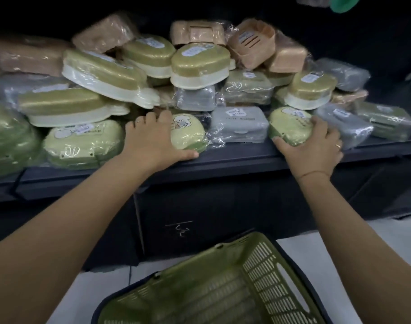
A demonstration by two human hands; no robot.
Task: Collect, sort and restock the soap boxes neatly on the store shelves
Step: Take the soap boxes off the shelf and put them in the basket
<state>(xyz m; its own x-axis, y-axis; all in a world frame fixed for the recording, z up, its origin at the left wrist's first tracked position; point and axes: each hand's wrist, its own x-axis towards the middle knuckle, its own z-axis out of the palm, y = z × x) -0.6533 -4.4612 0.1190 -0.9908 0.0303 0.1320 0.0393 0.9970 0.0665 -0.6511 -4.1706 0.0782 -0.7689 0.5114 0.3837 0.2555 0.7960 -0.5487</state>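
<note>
Along dark mid-frame shelf [234, 159], gripping pale green oval plastic soap box [189, 134] in left hand [156, 141], matching box [289, 126] in right hand [316, 146]; could topple wrapped stack [103, 73] above if yanked.

A shop aisle.
Dark shelf [234, 158] heaped with wrapped, price-stickered soap boxes [199, 64]; green shopping basket [258, 265] on the floor [344, 244].
</note>
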